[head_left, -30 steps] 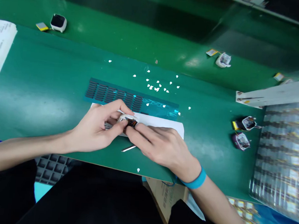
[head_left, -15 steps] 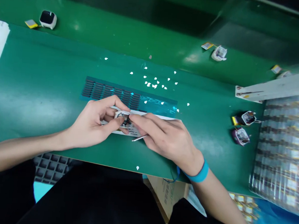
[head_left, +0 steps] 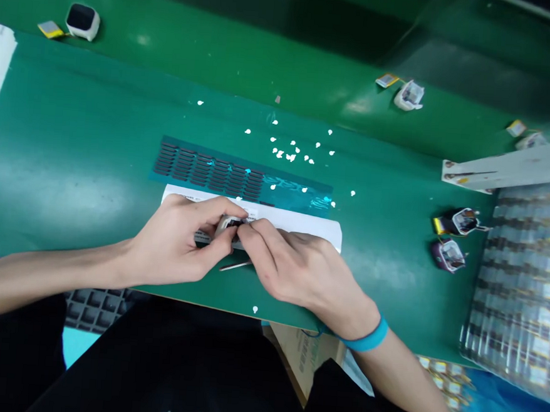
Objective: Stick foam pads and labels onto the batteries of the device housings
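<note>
Both forearms reach in from the near edge and meet over the middle of the green mat [head_left: 71,154]. The left hand [head_left: 178,246] comes from the near left, palm turned inward, knuckles up. The right hand [head_left: 298,273] comes from the near right, back of the hand upward, with a blue wristband [head_left: 364,339] on the wrist.

Between them sits a small device [head_left: 232,224], pale-cased with dark parts showing on its open face; most of it is hidden by the fingers, so its detail is hard to tell. It lies on a white paper strip [head_left: 302,223] that runs left to right just near of a teal sheet [head_left: 211,170] printed with rows of dark bars.

The left fingers are curled around the device, thumb on its near side and forefinger over its far edge, pinching it. The right fingers are bent and drawn together, their tips pressed onto the device's right end; whether they grip something tiny there cannot be told. A thin metal pin [head_left: 235,266] lies on the mat just near of the hands, under the right fingers.

Small white bits [head_left: 290,154] lie scattered on the mat beyond the teal sheet. Two more dark devices [head_left: 451,240] rest well to the right, beside a foil-covered tray [head_left: 524,280]. A white-cased unit [head_left: 83,21] stands at the far left.
</note>
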Available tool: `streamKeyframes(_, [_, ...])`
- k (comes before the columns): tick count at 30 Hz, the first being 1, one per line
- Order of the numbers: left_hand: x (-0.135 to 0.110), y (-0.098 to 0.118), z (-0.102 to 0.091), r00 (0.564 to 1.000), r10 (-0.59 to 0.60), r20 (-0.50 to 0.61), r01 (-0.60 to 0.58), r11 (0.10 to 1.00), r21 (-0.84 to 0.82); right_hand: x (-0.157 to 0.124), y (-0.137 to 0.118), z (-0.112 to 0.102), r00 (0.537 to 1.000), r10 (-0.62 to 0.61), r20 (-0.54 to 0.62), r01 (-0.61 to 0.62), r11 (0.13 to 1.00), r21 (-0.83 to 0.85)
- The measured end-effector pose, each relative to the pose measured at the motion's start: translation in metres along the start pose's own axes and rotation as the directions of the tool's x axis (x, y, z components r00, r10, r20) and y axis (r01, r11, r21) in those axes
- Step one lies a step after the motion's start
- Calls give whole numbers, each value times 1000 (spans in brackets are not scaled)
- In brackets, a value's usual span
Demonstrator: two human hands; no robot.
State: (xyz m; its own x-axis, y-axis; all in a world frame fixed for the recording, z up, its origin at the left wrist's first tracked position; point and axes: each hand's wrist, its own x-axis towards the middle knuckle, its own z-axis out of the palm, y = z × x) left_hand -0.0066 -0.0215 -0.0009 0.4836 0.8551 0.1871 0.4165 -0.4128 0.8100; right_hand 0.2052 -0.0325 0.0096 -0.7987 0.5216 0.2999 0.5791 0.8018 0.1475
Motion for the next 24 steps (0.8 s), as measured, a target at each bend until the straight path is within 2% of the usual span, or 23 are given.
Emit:
streamKeyframes(3, [2, 0, -1, 1000, -3, 14, 4, 998, -55, -1, 2, 4, 1000, 4, 7, -4, 1000, -7])
streamKeyframes(6, [4, 1, -3, 998, -63, 24, 66, 984, -167, -4, 6, 10, 999, 44, -22, -43, 998, 45])
streamKeyframes(10, [6, 2, -5, 977, -205, 53, 210, 917, -338, -8, 11, 16, 983, 174, -55, -155, 956, 251])
streamKeyframes(14, [8, 2, -3, 944, -323, 74, 317, 816, -483, -9, 15, 17, 950, 290, -113, -200, 847, 493])
streamKeyframes(17, [9, 2, -1, 935, -349, 58, 321, 769, -553, -9, 16, 15, 895, 368, -250, -156, 786, 598])
streamKeyframes(20, [8, 3, 0, 937, -347, 31, 300, 757, -581, -8, 14, 15, 799, 475, -368, -156, 755, 637])
streamKeyframes(22, [8, 3, -1, 938, -346, 27, 296, 757, -583, -10, 12, 16, 733, 565, -379, -128, 661, 740])
streamKeyframes(23, [7, 3, -1, 939, -342, 29, 294, 759, -581, -11, 11, 16, 712, 600, -365, -111, 610, 785])
streamKeyframes(24, [7, 3, -1, 941, -337, 31, 291, 761, -579, -13, 9, 16, 712, 616, -338, -123, 583, 803])
